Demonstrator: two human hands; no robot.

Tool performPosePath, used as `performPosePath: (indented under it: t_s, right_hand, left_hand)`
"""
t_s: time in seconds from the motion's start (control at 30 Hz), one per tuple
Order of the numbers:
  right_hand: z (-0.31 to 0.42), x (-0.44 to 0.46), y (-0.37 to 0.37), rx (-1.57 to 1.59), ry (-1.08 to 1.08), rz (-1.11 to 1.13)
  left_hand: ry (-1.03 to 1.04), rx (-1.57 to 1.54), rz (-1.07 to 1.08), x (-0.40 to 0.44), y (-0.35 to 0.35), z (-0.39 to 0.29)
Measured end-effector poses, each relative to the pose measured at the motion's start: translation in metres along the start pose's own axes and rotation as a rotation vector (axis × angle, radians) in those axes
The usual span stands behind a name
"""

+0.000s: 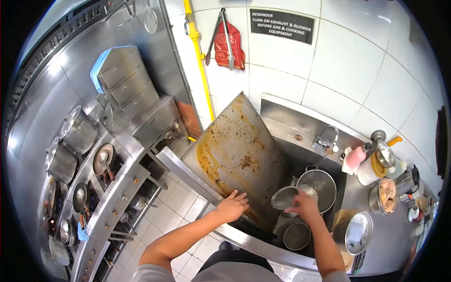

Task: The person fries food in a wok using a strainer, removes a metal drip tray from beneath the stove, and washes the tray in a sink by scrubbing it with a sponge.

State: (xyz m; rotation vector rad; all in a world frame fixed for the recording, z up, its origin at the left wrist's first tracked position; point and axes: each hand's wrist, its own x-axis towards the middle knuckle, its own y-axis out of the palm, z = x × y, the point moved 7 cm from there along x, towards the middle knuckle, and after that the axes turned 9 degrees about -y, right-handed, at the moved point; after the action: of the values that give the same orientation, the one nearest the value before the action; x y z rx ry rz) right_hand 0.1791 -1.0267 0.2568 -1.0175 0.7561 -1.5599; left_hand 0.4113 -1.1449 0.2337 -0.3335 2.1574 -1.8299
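A large metal tray [235, 141], smeared with yellow-brown grease and dark burnt bits, leans at a slant in the sink [293, 150]. My left hand [232, 207] rests on the tray's lower left part, fingers stretched out over its surface. Closed on the rim of a small round metal bowl [283, 198] is my right hand [304, 207], held above the sink. Behind that hand stands a larger metal pot [324, 181] with whitish contents, partly covered by the hand. Another round metal container [296, 236] sits lower in the sink.
A faucet [326, 138] rises behind the sink. Right of it stand a pink soap bottle [355, 157], a pot of food [383, 197] and a metal bowl [359, 230]. On the left is a stove [110, 207] with pans and tall pots [63, 160]. Tongs [223, 37] hang on the wall.
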Motion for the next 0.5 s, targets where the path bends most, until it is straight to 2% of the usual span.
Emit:
performPosePath:
  t_s: [0.03,0.1,0.17,0.23,0.3,0.37,0.4,0.47,0.5]
  right_hand:
    - [0.026,0.019,0.002,-0.035,-0.116,0.003]
    - [0.079,0.065,-0.001,-0.075,-0.19,0.134]
    - [0.118,0.115,-0.016,-0.177,-0.305,0.086]
    - [0.139,0.162,-0.034,-0.303,-0.325,0.037]
    - [0.143,0.201,-0.054,-0.353,-0.208,0.081]
    - [0.145,0.216,-0.077,-0.355,-0.148,0.048]
    - [0.14,0.215,-0.084,-0.357,-0.089,0.019]
    - [0.123,0.196,-0.085,-0.316,-0.076,-0.046]
    - [0.114,0.181,-0.085,-0.276,-0.076,-0.111]
  left_hand:
    - [0.024,0.096,0.081,0.002,0.011,0.001]
    - [0.08,0.147,-0.004,0.006,0.003,0.004]
    - [0.008,0.36,0.149,0.015,-0.012,0.021]
    - [-0.076,0.537,0.343,0.033,-0.04,0.045]
    - [-0.264,0.408,0.083,0.067,-0.047,0.097]
    - [-0.245,0.506,-0.003,0.073,-0.096,0.101]
    - [-0.235,0.505,-0.002,0.08,-0.093,0.11]
    - [-0.283,0.529,-0.34,0.093,-0.098,0.126]
    - [-0.268,0.522,-0.336,0.095,-0.088,0.123]
